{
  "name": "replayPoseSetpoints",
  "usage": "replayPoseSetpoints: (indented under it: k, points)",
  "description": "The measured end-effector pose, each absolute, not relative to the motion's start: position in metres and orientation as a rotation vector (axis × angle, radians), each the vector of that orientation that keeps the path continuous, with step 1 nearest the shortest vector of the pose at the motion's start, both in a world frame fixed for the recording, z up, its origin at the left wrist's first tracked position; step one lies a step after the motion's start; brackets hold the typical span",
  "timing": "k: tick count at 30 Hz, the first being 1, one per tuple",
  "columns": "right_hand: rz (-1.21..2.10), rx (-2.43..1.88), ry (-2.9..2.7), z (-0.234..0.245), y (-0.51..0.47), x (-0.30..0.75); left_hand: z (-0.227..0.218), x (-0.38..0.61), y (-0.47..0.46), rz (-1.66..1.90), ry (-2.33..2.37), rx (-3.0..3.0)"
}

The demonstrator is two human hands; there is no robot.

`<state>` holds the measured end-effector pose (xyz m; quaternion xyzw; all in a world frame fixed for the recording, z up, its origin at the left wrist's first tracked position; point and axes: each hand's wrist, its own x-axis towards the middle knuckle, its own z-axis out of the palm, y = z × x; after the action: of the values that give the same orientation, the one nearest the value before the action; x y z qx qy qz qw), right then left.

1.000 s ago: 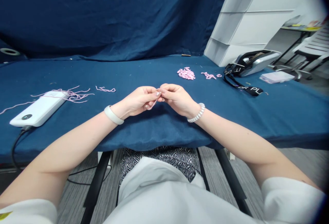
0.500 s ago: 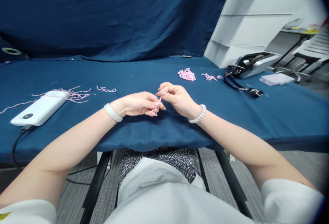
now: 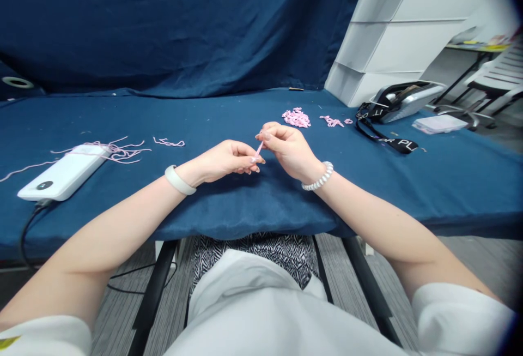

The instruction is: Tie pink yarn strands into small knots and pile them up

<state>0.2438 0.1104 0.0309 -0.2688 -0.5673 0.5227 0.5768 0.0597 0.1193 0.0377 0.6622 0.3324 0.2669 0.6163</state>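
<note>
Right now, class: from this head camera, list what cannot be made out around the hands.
Head view:
- the pink strand: its ends are hidden by the fingers of the left hand and right hand.
- the pink pile: pieces too small to count.
- the black lanyard: its twists hide part of the lettering.
- the plastic box: contents too small to tell.
</note>
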Motion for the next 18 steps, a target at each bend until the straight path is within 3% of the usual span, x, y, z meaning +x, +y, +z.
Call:
replayPoseSetpoints:
  k: [10,18]
  points:
    - [1.174,-0.755,-1.220,0.0333,0.1171,0.2477,0.0381,0.0591,0.1149,0.922,0.899,2.653]
    - [1.188,-0.758,-1.158,0.0335,0.1190,0.2480,0.0395,0.0597,0.1096,1.073,1.110,2.601]
